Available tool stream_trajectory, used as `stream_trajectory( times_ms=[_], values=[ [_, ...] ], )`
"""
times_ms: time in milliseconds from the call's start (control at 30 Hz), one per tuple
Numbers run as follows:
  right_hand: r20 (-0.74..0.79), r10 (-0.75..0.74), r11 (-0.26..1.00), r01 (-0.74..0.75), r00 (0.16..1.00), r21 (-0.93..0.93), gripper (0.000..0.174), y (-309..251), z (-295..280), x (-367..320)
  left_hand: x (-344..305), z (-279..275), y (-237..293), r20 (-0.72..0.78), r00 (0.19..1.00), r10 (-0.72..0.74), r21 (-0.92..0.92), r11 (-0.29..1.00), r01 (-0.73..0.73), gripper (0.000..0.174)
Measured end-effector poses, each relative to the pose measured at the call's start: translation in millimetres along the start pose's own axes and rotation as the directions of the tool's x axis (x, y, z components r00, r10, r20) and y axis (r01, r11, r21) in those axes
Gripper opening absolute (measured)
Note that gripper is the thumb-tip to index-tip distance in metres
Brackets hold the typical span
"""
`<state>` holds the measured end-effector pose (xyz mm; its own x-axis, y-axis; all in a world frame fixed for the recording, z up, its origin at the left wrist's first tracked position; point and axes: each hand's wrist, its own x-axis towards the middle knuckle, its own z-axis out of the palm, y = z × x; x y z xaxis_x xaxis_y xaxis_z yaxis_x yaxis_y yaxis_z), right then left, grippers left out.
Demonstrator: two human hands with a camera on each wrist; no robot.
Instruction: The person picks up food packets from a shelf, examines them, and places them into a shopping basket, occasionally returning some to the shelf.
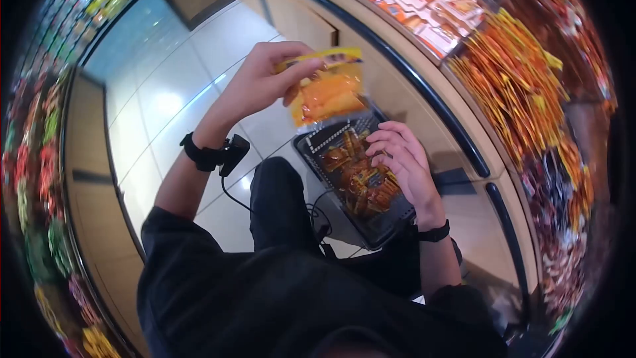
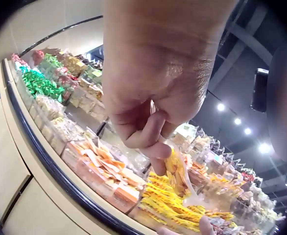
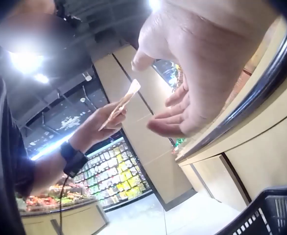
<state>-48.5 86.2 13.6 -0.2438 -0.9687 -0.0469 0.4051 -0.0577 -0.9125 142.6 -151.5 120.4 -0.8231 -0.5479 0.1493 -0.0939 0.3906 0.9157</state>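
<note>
In the head view, the left hand (image 1: 270, 78) is pinching at eleven o'clock; the right hand (image 1: 409, 167) is hovering, loosely bent, at three.

We are in a shop: open bins (image 2: 99, 183) of wrapped snacks (image 1: 507, 79) line the counters (image 2: 45, 205), packets fill a wall display (image 3: 116, 171), and we see spotlights (image 2: 238, 121) and a black shopping basket (image 3: 280, 208).

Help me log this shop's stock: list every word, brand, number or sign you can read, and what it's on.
No text is readable.
Yellow packet in the left hand: dark marks near the top, too blurred.
Packets in the basket: too blurred.
Orange-and-white packets: too blurred.
Wall packs: too small.
</note>
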Motion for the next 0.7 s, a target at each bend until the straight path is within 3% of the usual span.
stream_trajectory(
  times_ms=[33, 67, 100, 200, 367, 700],
  values=[
    [0.115, -0.078, 0.994, 0.068, 0.99, 0.085, 0.046, -2, 3, 4, -7, 1, 12, 0.081, 0.997, 0.008, -0.014, 1.0, -0.007, 0.034],
    [0.209, -0.159, 0.976, 0.122, 0.965, 0.179, 0.048, -2, 5, 8, -14, 2, 19, 0.059, 0.998, -0.012, -0.01, 1.0, 0.012, 0.034],
    [0.225, -0.196, 0.966, 0.149, 0.955, 0.21, 0.054, 1, 8, 13, -19, 4, 24, 0.129, 0.99, -0.052, 0.026, 0.998, 0.049, 0.037],
    [0.279, -0.109, 0.99, 0.079, 0.954, 0.119, 0.055, -6, 18, 14, -26, 14, 17, 0.235, 0.964, -0.125, 0.049, 0.992, 0.117, 0.045],
    [0.252, -0.026, 1.0, 0.029, 0.967, -0.009, 0.032, -2, 27, 14, -33, 32, 9, 0.199, 0.962, -0.187, 0.053, 0.982, 0.18, 0.048],
    [0.234, 0.011, 1.0, -0.013, 0.972, 0.008, 0.03, 2, 20, 15, -19, 30, -2, 0.318, 0.913, -0.257, 0.092, 0.966, 0.24, 0.046]
  ],
)
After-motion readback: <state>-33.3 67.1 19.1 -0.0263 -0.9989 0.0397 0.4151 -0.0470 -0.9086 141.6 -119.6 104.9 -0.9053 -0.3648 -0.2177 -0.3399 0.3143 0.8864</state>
